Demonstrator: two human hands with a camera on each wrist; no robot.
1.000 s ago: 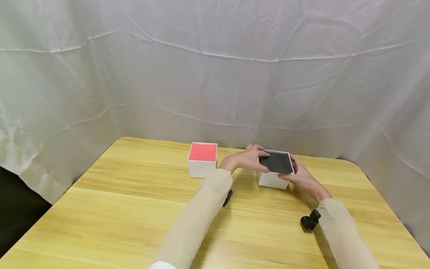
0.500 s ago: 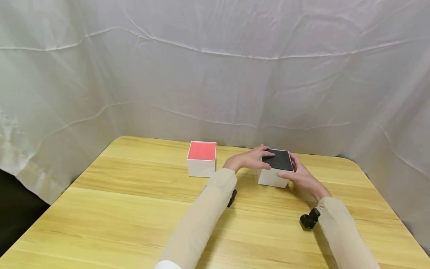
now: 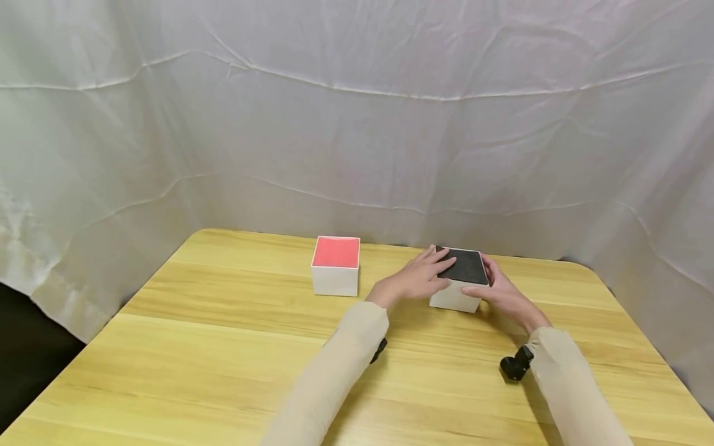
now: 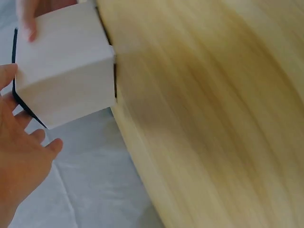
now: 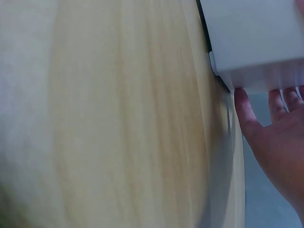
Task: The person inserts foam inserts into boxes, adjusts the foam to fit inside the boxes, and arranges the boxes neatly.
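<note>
- Nearest are two arms in tan sleeves, coming in from the near edge of the wooden table (image 3: 223, 347). A small black camera sits on each wrist.
- A bit farther, the left hand (image 3: 415, 279) lies against the left side of the white box with the black top (image 3: 465, 267). Its fingers are nearly straight and rest on the left part of the black top.
- The right hand (image 3: 499, 291) is on the right side of the same box. Its thumb lies along the near right edge, and its fingers bend around the right side. In the right wrist view the thumb (image 5: 244, 111) touches the white wall of the box.
- So the box sits between the two hands, and both touch it. It stands flat on the table, toward the far right.
- The box is about as wide as it is long, so it has no long side to line up with.
- Well apart to the left stands a white box with a red top (image 3: 336, 253). The left hand is nearer to it. No hand touches it.
- Farthest back hangs a wrinkled white cloth (image 3: 357, 124).
</note>
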